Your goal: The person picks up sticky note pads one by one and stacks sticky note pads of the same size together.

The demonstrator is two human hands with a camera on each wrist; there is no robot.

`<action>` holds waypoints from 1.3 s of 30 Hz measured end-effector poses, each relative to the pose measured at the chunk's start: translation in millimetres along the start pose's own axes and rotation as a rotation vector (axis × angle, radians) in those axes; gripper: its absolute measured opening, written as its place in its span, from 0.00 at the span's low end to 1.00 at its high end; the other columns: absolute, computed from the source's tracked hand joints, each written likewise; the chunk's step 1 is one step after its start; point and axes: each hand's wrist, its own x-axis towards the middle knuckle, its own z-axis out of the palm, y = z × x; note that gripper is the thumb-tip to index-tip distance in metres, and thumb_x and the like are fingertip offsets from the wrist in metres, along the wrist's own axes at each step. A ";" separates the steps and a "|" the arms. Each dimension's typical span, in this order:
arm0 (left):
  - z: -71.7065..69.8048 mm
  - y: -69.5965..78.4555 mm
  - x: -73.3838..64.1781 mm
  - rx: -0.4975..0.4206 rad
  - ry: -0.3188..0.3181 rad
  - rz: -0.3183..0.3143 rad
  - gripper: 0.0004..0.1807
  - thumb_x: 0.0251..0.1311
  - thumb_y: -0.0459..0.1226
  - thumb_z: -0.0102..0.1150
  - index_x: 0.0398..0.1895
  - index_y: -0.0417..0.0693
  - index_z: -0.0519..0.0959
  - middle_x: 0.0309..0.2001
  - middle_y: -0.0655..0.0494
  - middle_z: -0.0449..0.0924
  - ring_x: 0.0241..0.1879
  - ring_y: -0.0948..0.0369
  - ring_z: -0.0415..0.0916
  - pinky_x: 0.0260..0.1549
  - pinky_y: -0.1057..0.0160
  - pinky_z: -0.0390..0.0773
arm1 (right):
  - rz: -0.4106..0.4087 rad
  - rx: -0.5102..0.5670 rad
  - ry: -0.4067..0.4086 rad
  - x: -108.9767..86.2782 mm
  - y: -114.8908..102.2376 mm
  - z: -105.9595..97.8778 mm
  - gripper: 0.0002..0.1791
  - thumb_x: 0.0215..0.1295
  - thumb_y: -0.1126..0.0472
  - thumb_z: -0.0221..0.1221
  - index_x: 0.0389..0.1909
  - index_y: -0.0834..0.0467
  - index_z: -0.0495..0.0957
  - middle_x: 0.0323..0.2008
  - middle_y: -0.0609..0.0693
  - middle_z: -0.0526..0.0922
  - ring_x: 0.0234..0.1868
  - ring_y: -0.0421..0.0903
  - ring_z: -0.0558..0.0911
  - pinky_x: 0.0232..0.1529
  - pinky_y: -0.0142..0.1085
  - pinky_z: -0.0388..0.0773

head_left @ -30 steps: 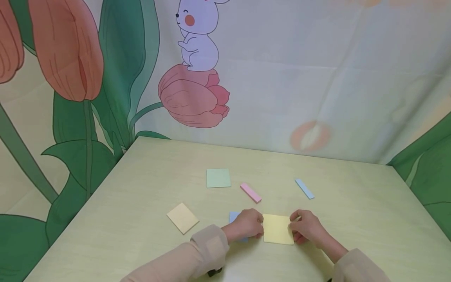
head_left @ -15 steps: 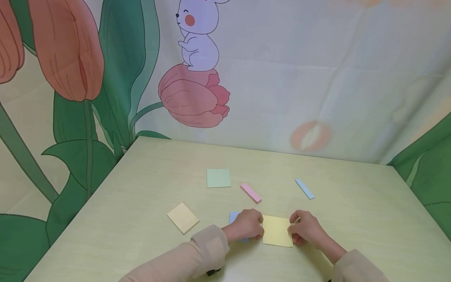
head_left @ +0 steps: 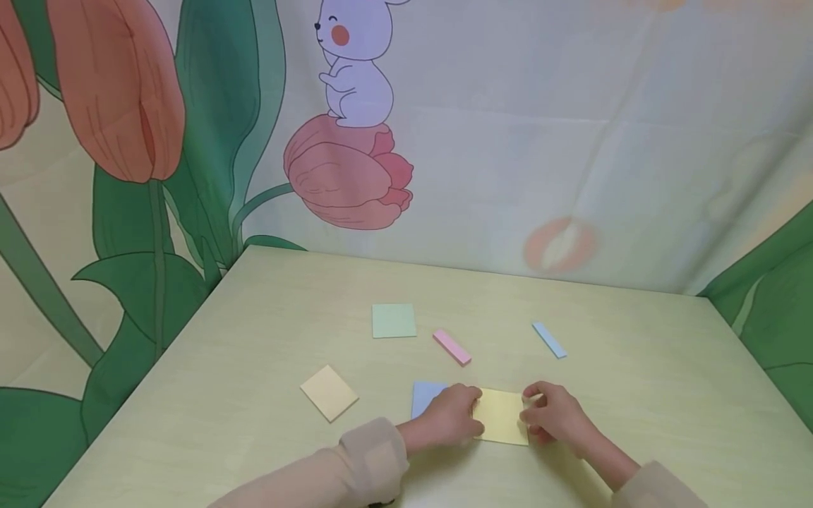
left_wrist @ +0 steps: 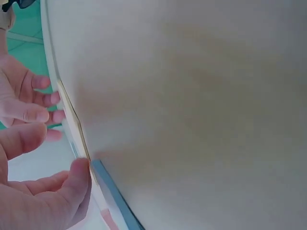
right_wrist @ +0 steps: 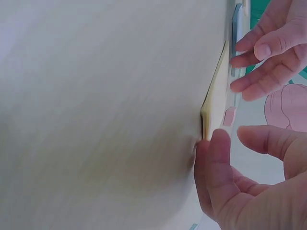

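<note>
A yellow sticky note pad (head_left: 502, 416) lies on the table between both hands. My left hand (head_left: 446, 418) is at its left edge, thumb and index finger spread apart toward the two corners. Fingers of my right hand (head_left: 555, 413) are curled at the right edge, with the thumb tip on the pad. In the right wrist view, that thumb and a finger meet right at the corner of the yellow pad (right_wrist: 216, 100), while the index finger stands off. A blue sticky note pad (head_left: 425, 396) is partly hidden beneath my left hand.
Behind the hands lie a pink bar-shaped pad (head_left: 452, 347), a narrow light blue pad (head_left: 549, 340) and a green square pad (head_left: 394, 322). A peach pad (head_left: 329, 393) lies to the left. A printed cloth (head_left: 483, 162) hangs behind the table (head_left: 241, 395).
The yellow pad has shifted slightly toward me and turned a little. My left hand's fingers have spread apart and the hand has come slightly nearer, uncovering more of the blue pad.
</note>
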 end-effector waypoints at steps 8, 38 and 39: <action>7.0 4.6 -7.5 -0.151 0.007 -0.056 0.30 0.41 0.31 0.60 0.53 0.30 0.67 0.52 0.40 0.72 0.45 0.55 0.71 0.49 0.60 0.71 | 0.029 0.093 0.014 -1.9 0.0 2.2 0.22 0.50 0.72 0.55 0.49 0.67 0.67 0.32 0.55 0.74 0.27 0.44 0.74 0.24 0.35 0.77; 12.9 10.0 -16.2 -0.339 -0.035 -0.156 0.34 0.41 0.30 0.58 0.58 0.32 0.62 0.55 0.39 0.69 0.47 0.53 0.69 0.51 0.52 0.68 | 0.062 0.130 -0.003 -4.3 0.5 5.3 0.21 0.53 0.68 0.54 0.50 0.67 0.66 0.37 0.58 0.73 0.29 0.46 0.74 0.25 0.35 0.77; 12.8 9.9 -16.2 -0.341 -0.039 -0.159 0.34 0.41 0.30 0.58 0.58 0.32 0.62 0.55 0.39 0.68 0.49 0.53 0.69 0.52 0.51 0.67 | 0.059 0.126 -0.003 -4.1 0.6 5.1 0.21 0.53 0.68 0.54 0.50 0.67 0.66 0.37 0.58 0.73 0.29 0.46 0.74 0.25 0.35 0.77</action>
